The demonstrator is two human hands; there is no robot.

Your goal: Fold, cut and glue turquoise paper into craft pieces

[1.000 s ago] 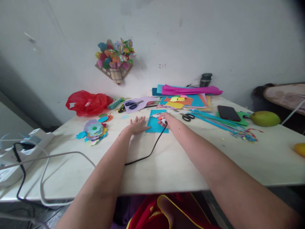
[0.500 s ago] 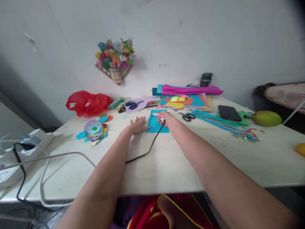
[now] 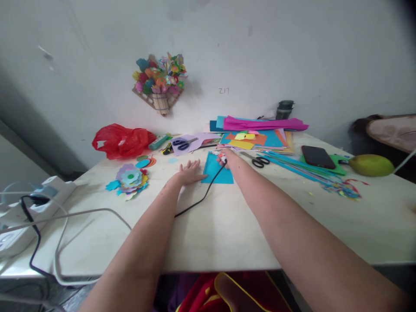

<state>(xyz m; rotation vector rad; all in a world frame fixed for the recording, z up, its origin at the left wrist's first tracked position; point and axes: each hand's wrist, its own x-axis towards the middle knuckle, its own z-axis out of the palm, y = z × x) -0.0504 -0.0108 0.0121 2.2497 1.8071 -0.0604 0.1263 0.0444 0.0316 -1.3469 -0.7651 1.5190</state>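
A blue paper sheet (image 3: 217,170) lies flat on the table, with narrow raised strips visible along its left and far edges. My left hand (image 3: 190,172) rests open, fingers spread, its thumb touching the sheet's left edge. Over the sheet's far right part, my right hand (image 3: 225,157) is closed around a small white-and-orange hot glue gun (image 3: 222,158), mostly hidden by the fingers. From it a black cord (image 3: 203,198) runs down across the table and behind my left forearm. Black-handled scissors (image 3: 259,161) lie just right of my right hand.
Paper flowers (image 3: 130,177) are stacked at left, near a red plastic bag (image 3: 121,141) and a white power strip (image 3: 48,195). Coloured paper (image 3: 273,138) is piled at the back. Blue strips (image 3: 292,167), a phone (image 3: 317,157) and a mango (image 3: 371,165) lie at right.
My right hand with the glue gun has shifted a little toward the far right corner of the blue sheet. My left hand stays at the sheet's left edge. The view has shifted slightly.
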